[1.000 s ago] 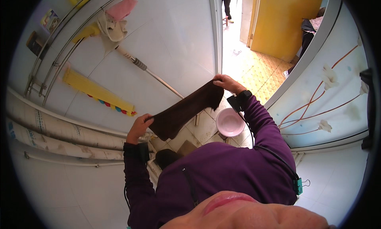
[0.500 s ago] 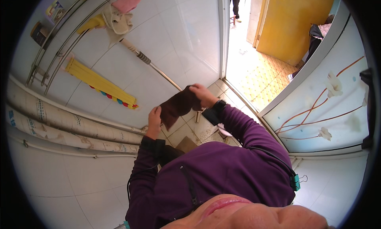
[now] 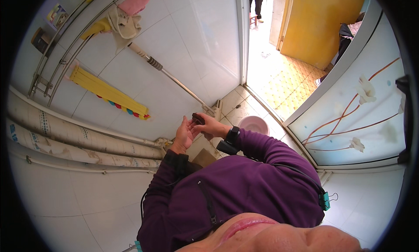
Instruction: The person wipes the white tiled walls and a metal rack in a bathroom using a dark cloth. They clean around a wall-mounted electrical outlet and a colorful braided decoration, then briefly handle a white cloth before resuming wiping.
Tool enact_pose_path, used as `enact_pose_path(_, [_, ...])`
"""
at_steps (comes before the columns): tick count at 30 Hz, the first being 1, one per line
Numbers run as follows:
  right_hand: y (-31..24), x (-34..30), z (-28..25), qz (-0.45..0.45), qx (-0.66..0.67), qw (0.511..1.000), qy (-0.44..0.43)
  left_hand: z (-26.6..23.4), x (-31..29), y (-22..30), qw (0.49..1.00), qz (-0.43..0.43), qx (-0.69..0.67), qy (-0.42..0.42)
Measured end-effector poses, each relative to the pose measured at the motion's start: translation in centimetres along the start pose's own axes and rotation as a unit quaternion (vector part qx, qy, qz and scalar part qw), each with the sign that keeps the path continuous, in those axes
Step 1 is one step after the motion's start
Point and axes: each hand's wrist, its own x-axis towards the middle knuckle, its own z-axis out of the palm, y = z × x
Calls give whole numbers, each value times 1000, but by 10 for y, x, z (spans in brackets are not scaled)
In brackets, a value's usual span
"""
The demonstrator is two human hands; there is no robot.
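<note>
A dark brown cloth (image 3: 198, 118), folded up small, shows above the fingers of my right hand (image 3: 212, 127), which is closed on it. Most of the cloth is hidden by that hand. Close against it is my left hand (image 3: 183, 136), palm turned up and fingers stretched out, touching or nearly touching the right one. Both hands are in front of my body, above the tiled floor.
A long pole (image 3: 174, 79) leans on the tiled wall. Above it, cloths (image 3: 124, 25) hang from a metal rack (image 3: 65, 62). A pink basin (image 3: 254, 119) stands on the floor. Wrapped pipes (image 3: 83, 138) run at left. Beyond the doorway is a yellow door (image 3: 321, 27).
The brown cloth, spread between both hands before, is now folded small in my right hand. My hands have come together and lower, my left one opening. The pink basin now shows more fully.
</note>
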Motion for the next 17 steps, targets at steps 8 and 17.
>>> enact_pose_path(8, [6, -10, -27, 23, -93, 995, -24, -16, -2, -4, 911, 103, 398, 30])
enact_pose_path(17, [-30, -25, -32, -25, -204, 973, -103, -39, 1, -1, 774, 92, 615, -122])
